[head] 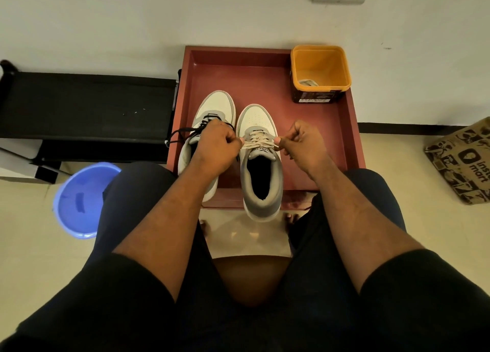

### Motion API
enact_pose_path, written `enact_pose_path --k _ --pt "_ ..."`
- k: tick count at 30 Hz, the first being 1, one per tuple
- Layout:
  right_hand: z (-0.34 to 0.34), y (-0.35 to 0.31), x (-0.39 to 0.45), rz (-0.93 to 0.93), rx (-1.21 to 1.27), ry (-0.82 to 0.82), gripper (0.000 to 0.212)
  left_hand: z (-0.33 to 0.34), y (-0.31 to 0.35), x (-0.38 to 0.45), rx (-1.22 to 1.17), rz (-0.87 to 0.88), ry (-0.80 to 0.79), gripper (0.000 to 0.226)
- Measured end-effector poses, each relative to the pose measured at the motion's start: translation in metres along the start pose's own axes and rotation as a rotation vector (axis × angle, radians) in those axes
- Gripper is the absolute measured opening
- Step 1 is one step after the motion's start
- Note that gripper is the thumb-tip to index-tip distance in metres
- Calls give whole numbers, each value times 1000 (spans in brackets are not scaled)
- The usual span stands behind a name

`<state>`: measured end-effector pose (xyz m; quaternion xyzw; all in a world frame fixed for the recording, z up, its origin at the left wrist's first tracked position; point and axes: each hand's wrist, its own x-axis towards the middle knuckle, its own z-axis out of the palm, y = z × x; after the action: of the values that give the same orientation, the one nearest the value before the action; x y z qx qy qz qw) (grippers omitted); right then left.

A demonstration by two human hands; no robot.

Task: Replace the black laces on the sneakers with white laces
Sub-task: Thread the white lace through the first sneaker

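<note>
Nearest: person's knees, bare floor betw them. Heel of R sneaker (261,166) overhangs near lip of the red tray (267,68), so a hard tug could tip it off. L hand (216,144) and R hand (302,143) each pinch one end of the white lace (258,142), pulled out sideways over the tongue. Step looks like snugging or tying the top rows; R shoe prob nearly done. L sneaker (209,113) just beside it has its black lace (185,134) in, ends trailing off tray's L edge. Next: knot, then strip the black one. Orange tub (319,70) in far R corner holds sthg pale, maybe the spare lace. Open tray room beyond toes; wall close behind.
</note>
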<state>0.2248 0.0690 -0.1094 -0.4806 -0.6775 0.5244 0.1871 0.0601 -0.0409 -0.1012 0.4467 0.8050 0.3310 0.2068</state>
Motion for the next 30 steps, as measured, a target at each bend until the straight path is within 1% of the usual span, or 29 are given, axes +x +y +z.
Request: enact_pose_path --k 2,5,8,10,11,13,15,16,17,18,19,20,21,23,26,27,29,30 --pt "2 2 -1 11 -17 26 34 1 -2 0 29 -9 1 35" --pt "-1 4 -2 -3 -56 48 33 1 -3 0 60 -24 6 35" --pt "-4 5 -5 8 4 47 30 0 -2 -2 107 -38 -10 33" --pt "-6 5 -8 54 61 9 24 -4 -1 -6 141 -60 -50 39" --pt "-8 4 -12 90 86 -25 26 -7 0 -8 135 -77 -58 42" --pt "-12 2 -21 115 79 -59 48 -13 4 -16 86 -109 -26 45" --pt "-11 3 -30 -24 -91 -77 64 -13 10 -24 71 -89 -11 50" --pt "-8 5 -33 -106 -188 -98 68 -10 12 -28 65 -70 -51 57" --pt "-3 8 -35 -153 -249 -118 69 -4 12 -30 53 -58 -118 70" --pt "3 10 -35 -161 -256 -130 68 2 11 -33 40 -58 -192 86" --pt "7 10 -35 -145 -241 -122 65 9 9 -34 30 -74 -255 99" --pt "10 9 -34 -124 -244 -102 58 15 7 -34 19 -92 -291 107" --pt "12 7 -33 -113 -273 -70 50 19 5 -34 -4 -114 -292 109" --pt "14 8 -31 -102 -340 -24 39 25 5 -36 -63 -163 -215 102" --pt "19 12 -28 -21 -343 -44 39 26 8 -33 -121 -202 -103 86" --pt "21 14 -24 -20 -366 -48 33 26 8 -29 -123 -211 -88 79" --pt "24 13 -10 -75 -402 -8 16 26 5 -14 -98 -187 -57 57" --pt "25 11 -1 -99 -407 25 12 26 6 -6 -86 -169 -41 45"
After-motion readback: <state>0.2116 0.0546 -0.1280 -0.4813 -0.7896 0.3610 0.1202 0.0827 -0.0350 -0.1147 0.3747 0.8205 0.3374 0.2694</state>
